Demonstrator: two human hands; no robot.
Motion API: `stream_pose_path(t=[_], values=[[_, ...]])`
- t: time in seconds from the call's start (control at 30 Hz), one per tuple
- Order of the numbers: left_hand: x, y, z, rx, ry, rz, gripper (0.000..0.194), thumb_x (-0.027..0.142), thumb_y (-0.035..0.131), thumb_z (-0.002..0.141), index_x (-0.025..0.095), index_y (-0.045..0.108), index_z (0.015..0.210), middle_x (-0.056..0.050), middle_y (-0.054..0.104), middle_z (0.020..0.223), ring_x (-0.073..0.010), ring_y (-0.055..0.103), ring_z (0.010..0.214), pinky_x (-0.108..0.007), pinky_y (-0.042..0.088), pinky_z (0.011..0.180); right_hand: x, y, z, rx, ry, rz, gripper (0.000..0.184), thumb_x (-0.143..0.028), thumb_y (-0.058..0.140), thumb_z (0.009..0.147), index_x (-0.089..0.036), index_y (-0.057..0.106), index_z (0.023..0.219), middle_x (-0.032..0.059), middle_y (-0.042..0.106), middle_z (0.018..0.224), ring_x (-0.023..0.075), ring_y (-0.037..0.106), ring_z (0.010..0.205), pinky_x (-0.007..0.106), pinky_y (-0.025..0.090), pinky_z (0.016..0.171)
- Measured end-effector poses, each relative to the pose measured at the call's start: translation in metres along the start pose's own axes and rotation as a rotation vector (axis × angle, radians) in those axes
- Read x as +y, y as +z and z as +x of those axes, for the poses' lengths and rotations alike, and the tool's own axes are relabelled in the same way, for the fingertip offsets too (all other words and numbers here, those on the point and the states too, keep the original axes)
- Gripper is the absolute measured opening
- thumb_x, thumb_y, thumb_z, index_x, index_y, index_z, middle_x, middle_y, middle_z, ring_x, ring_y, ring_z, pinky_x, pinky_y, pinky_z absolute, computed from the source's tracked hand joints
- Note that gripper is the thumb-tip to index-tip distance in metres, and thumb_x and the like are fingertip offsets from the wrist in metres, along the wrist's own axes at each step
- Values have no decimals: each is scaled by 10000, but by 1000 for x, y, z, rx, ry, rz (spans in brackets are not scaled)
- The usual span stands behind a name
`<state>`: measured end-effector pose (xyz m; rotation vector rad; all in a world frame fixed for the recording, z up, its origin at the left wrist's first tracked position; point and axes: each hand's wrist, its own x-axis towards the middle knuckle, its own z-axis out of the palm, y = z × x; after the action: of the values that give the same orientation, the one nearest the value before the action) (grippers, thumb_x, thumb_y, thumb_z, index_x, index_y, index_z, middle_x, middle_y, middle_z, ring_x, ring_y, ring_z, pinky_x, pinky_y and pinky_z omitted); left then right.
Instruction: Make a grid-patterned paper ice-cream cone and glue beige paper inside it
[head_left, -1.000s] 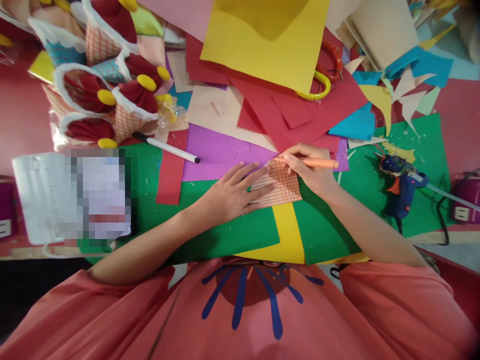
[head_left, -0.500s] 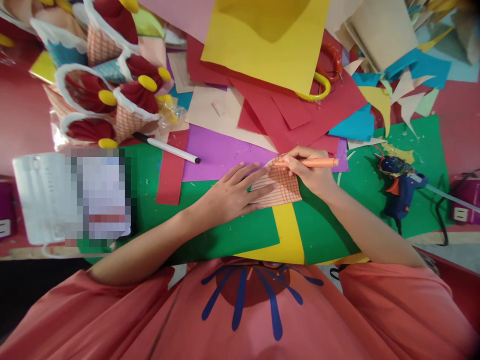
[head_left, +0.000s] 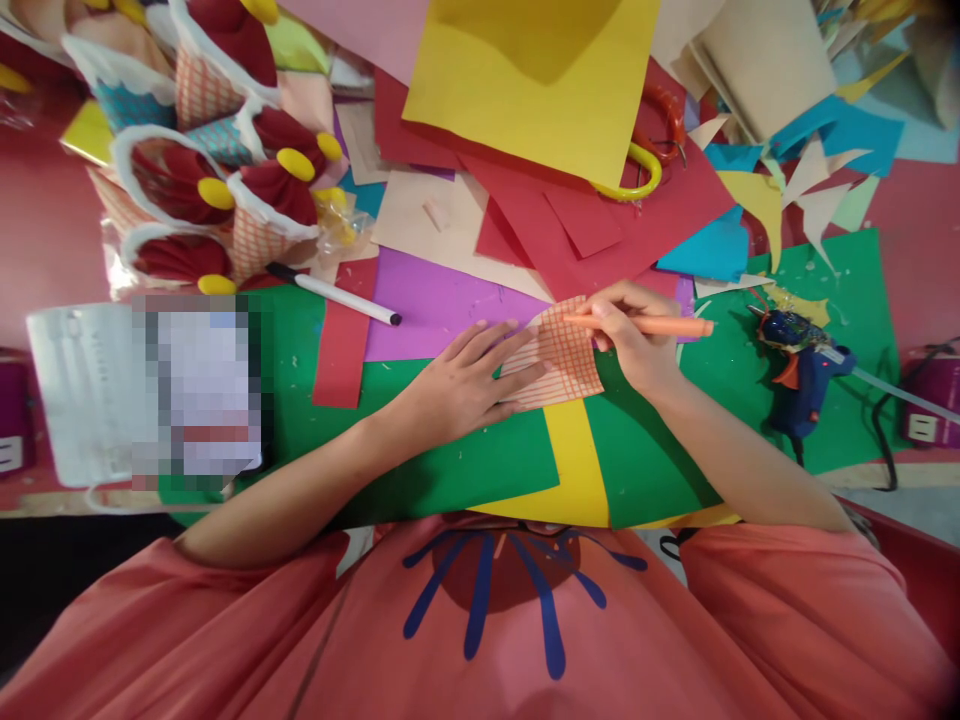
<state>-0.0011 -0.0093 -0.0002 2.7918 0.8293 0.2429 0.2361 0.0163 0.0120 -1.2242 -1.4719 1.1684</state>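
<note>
A pale piece of craft foam or paper (head_left: 574, 365) with orange crossing lines lies in front of me, over purple, green and yellow sheets. My left hand (head_left: 469, 385) rests flat on its left part with the fingers spread. In my right hand (head_left: 637, 335) is an orange marker (head_left: 671, 327), gripped between thumb and fingers. Its tip is at the piece's upper middle; whether it touches, I cannot tell. The lines form a grid on the right part, while mostly lengthwise lines show near my left fingers.
Finished-looking cones (head_left: 266, 200) with red filling and white rims crowd the upper left. A white marker (head_left: 337, 297) with a black cap lies below them. Scissors (head_left: 641, 175) sit partly under a yellow sheet (head_left: 525, 90). At right is a blue glue gun (head_left: 802, 380); a blurred-out phone (head_left: 214, 390) lies left.
My right hand has shifted slightly right with the orange marker, whose tip moved right and a little up along the piece. My left hand stays nearly in place.
</note>
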Motion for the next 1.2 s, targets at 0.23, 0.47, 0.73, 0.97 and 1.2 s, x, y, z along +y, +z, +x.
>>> stream_pose_path(t=[0.23, 0.47, 0.73, 0.97, 1.2], values=[[-2, 0, 1, 13, -28, 9, 495, 405, 459, 958, 198, 447, 1408, -165, 420, 1502, -348, 419, 1373, -539, 382, 1108, 1, 1, 4, -160, -56, -45, 110, -280, 657, 857, -181, 693, 825, -5, 693, 780, 92, 619, 679, 224, 480, 627], [-3, 0, 2, 22, -30, -24, 503, 411, 435, 965, 109, 476, 1365, -191, 444, 1480, -347, 418, 1374, -523, 378, 1114, 3, 1, 4, -145, -51, -92, 170, -311, 634, 877, -170, 687, 798, -13, 673, 718, 85, 601, 646, 221, 442, 599], [-2, 0, 2, 4, -45, -45, 518, 421, 437, 964, 134, 450, 1395, -179, 420, 1499, -343, 395, 1392, -533, 361, 1124, 2, 1, 7, -194, -28, -119, 224, -308, 631, 850, -156, 637, 686, -27, 592, 613, 73, 501, 562, 232, 368, 540], [-4, 0, 1, 12, -62, -45, 519, 419, 419, 972, 121, 448, 1395, -173, 424, 1500, -313, 373, 1413, -513, 334, 1149, 1, 1, 4, -54, 60, 11, 225, -297, 619, 834, -175, 573, 651, -42, 559, 567, 60, 465, 489, 221, 338, 469], [-4, -2, 3, 54, -156, -42, 494, 361, 425, 974, 135, 435, 1413, -155, 451, 1485, -287, 386, 1405, -488, 331, 1157, 2, 1, 5, -146, -14, -23, 163, -324, 655, 837, -174, 635, 776, -19, 653, 697, 86, 576, 614, 224, 417, 545]])
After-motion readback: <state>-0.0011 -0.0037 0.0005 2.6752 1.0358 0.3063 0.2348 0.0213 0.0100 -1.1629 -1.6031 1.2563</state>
